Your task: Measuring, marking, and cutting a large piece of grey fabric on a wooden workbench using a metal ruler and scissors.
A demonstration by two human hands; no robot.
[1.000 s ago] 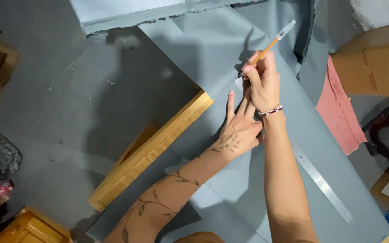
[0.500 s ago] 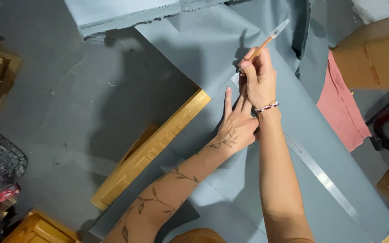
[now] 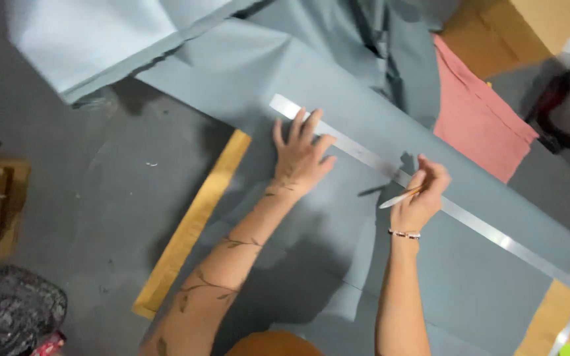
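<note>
My left hand lies flat with fingers spread on grey-blue fabric, its fingertips pressing the upper end of a long metal ruler. The ruler runs diagonally down to the right across the fabric. My right hand grips a pencil just below the ruler's edge, about midway along it, with the pencil lying nearly flat and pointing left. A beaded bracelet sits on the right wrist.
The fabric covers a wooden board lying on a grey floor. A pink cloth and a cardboard box lie at the upper right. A paler fabric sheet is at the top left, a dark bag at the bottom left.
The view has shifted. My right hand with the pencil has come down along the ruler from its upper end to its middle. My left hand now presses the ruler's upper end.
</note>
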